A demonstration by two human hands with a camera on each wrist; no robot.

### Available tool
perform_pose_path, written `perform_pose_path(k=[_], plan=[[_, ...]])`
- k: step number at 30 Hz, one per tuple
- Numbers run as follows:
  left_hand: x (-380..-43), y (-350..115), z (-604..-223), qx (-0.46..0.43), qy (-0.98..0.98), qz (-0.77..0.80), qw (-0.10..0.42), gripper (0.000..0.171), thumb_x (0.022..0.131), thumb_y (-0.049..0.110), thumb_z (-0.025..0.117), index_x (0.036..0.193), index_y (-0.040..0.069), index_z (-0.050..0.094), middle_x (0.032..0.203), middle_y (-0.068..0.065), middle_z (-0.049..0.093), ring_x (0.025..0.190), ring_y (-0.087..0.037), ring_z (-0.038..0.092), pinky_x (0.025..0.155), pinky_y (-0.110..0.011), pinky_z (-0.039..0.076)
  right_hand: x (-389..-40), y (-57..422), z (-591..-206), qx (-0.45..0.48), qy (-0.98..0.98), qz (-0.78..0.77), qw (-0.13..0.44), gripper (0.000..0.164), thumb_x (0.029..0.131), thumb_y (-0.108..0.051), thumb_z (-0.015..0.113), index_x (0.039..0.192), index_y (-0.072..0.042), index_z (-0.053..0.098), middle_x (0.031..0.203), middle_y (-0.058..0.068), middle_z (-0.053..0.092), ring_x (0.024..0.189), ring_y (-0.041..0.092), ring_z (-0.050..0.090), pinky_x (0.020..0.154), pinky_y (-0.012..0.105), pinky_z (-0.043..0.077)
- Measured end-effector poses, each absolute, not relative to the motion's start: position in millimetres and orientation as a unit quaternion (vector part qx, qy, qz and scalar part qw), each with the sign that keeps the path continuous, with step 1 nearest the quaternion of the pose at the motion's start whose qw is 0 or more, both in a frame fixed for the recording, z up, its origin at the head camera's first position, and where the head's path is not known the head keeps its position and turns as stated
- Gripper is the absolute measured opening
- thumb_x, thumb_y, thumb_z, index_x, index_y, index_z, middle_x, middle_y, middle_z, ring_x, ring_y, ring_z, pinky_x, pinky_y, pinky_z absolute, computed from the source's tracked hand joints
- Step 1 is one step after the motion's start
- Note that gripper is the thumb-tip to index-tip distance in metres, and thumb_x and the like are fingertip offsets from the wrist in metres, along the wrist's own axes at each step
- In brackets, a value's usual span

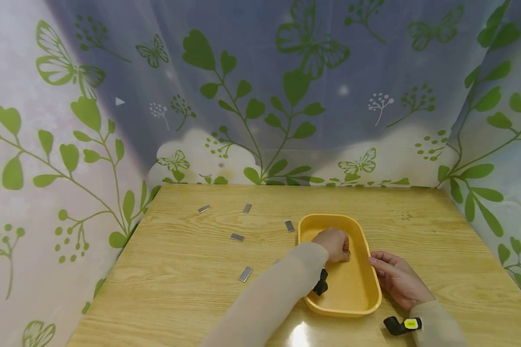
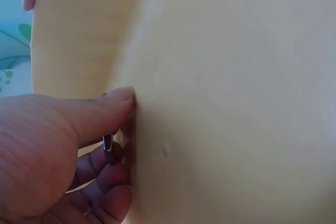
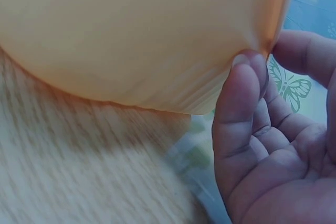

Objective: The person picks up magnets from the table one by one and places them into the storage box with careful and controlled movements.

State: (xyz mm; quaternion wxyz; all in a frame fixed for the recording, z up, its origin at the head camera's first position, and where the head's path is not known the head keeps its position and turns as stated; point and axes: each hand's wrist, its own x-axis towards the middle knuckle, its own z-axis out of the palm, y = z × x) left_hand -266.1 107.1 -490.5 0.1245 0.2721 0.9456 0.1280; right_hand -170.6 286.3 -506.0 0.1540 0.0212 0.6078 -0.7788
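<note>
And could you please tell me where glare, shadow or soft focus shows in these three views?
Head view: white glare on the wooden table near the bottom edge; left wrist view: a pale highlight streaking the yellow tray, and soft shadow beside the left hand; right wrist view: the yellow tray shading the wooden table, patterned backdrop looking soft behind.

Two hands in play, and both were mine: one left hand (image 1: 332,245), one right hand (image 1: 397,280)! Two pale sleeves (image 1: 273,294), two black wrist devices (image 1: 321,283), and one yellow label (image 1: 410,324) between the pair. One wooden table (image 1: 178,289), one yellow tray (image 1: 351,291). Then the grey blocks (image 1: 245,274): one, two, three, four, five in plain sight on the wood, and a sixth, mostly hidden by my sleeve! Plus one small metallic piece (image 2: 108,142) in my left fingers: seven small pieces I could count.
</note>
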Motion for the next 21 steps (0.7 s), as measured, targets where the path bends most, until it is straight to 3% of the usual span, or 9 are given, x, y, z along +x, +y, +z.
perform_pose_path(k=[13,21], plan=[[-262.6,107.9,-484.7,0.275,0.947,0.128,0.108,0.018,0.083,0.034,0.077,0.072,0.026,0.065,0.068,0.018,0.055,0.064,0.000,0.050,0.063,-0.016,0.040,-170.4,287.2,-505.4,0.014,0.602,-0.783,0.155,0.009,0.099,-0.015,0.055,0.105,-0.009,0.060,0.096,-0.001,0.066,0.088,0.011,0.063,0.076,0.030,0.053],[-264.0,107.5,-487.8,0.270,0.949,0.128,0.100,0.014,0.088,0.029,0.072,0.075,0.024,0.074,0.063,0.016,0.060,0.056,-0.001,0.048,0.057,-0.017,0.041,-169.8,287.5,-506.3,0.010,0.604,-0.781,0.156,0.009,0.099,-0.015,0.055,0.105,-0.009,0.059,0.097,-0.001,0.066,0.089,0.011,0.064,0.076,0.030,0.053]])
